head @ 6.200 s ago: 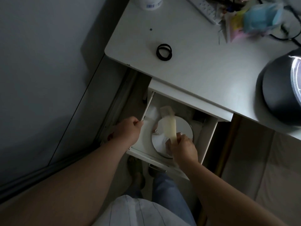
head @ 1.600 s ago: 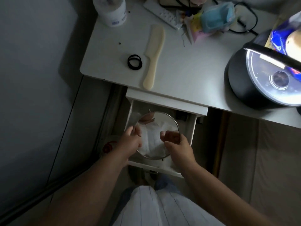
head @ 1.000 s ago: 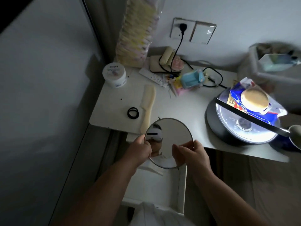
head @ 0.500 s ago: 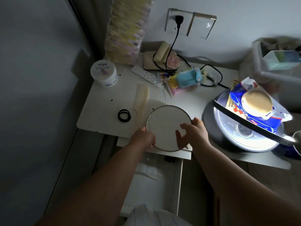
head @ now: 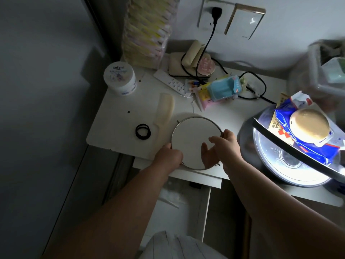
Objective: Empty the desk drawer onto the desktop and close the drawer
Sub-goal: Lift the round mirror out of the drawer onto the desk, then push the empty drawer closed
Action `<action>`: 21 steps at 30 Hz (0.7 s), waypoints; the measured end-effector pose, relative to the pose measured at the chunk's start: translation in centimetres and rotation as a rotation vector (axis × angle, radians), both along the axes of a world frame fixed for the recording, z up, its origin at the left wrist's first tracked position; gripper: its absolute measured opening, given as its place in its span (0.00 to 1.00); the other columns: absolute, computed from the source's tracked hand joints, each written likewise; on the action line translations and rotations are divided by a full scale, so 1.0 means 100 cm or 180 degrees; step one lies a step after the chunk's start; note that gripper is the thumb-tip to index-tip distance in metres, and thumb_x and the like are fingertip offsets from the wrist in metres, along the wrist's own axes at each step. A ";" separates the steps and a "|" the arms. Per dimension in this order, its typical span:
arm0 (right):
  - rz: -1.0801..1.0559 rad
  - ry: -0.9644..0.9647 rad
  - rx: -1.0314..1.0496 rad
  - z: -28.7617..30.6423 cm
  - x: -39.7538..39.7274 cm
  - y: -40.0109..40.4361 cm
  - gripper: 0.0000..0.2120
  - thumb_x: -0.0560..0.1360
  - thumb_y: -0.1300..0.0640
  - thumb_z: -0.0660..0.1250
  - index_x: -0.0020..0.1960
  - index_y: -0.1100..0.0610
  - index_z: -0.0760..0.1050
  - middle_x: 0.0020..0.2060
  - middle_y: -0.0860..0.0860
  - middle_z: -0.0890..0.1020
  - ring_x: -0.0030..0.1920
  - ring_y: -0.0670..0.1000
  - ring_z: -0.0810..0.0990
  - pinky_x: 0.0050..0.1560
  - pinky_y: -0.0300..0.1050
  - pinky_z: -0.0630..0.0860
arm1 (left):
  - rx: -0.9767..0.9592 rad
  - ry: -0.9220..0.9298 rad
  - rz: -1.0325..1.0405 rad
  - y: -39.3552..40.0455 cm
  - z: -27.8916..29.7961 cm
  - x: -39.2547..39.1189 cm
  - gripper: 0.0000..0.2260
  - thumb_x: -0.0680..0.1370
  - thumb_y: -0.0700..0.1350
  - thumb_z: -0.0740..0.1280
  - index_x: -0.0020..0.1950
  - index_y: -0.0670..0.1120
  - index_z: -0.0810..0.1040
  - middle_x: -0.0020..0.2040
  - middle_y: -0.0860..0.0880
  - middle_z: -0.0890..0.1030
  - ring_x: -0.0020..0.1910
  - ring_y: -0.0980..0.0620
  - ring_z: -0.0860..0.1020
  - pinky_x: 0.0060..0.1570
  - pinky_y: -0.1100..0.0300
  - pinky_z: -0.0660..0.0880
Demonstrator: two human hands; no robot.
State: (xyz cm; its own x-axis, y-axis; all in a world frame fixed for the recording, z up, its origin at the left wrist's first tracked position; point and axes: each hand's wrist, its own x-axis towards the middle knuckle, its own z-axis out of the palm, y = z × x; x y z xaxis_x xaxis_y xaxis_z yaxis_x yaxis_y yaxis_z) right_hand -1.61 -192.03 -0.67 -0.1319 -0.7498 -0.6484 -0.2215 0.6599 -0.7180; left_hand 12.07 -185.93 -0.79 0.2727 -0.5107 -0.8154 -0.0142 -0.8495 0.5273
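A round metal-rimmed mirror (head: 190, 137) lies flat on the white desktop (head: 115, 128) near its front edge. My left hand (head: 169, 157) grips its near-left rim. My right hand (head: 224, 146) rests on its right rim, fingers curled over the edge; their reflection shows in the glass. Left of the mirror lie a cream comb (head: 164, 111) and black hair ties (head: 142, 131). Below the desk the white drawer (head: 205, 212) stands pulled out, with crumpled white paper (head: 171, 197) inside; my arms hide part of it.
A white jar (head: 120, 78), a remote (head: 170, 84), tissue packs (head: 222, 89), a plugged-in cable (head: 209, 47) and a tall bag (head: 149, 30) crowd the back. A lit round appliance (head: 291, 161) with a blue snack packet (head: 302, 128) fills the right side.
The mirror came up out of the drawer, went over the desk edge and now lies lower and flatter on the desktop. Both hands stayed on its rim.
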 end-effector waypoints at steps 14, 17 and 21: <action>0.0026 -0.0045 -0.0187 -0.010 -0.008 0.008 0.22 0.69 0.62 0.67 0.62 0.57 0.68 0.49 0.50 0.75 0.50 0.54 0.78 0.42 0.41 0.74 | -0.0157 0.0852 0.0653 0.011 0.003 0.006 0.11 0.74 0.33 0.57 0.50 0.46 0.74 0.37 0.47 0.73 0.37 0.52 0.72 0.37 0.60 0.72; 0.0002 0.0247 -0.0335 -0.005 -0.016 0.035 0.27 0.72 0.61 0.67 0.70 0.55 0.65 0.58 0.50 0.74 0.60 0.52 0.74 0.57 0.42 0.67 | -0.0273 0.1099 0.1022 0.026 0.004 0.013 0.27 0.74 0.34 0.59 0.73 0.46 0.62 0.38 0.46 0.73 0.38 0.50 0.72 0.38 0.58 0.72; -0.0127 0.0428 -0.0370 -0.006 -0.029 0.088 0.23 0.73 0.61 0.66 0.68 0.58 0.69 0.64 0.56 0.75 0.64 0.53 0.73 0.62 0.44 0.68 | -0.0143 0.0899 0.1192 0.063 0.010 0.029 0.10 0.76 0.36 0.60 0.55 0.45 0.74 0.37 0.46 0.74 0.36 0.49 0.75 0.38 0.59 0.71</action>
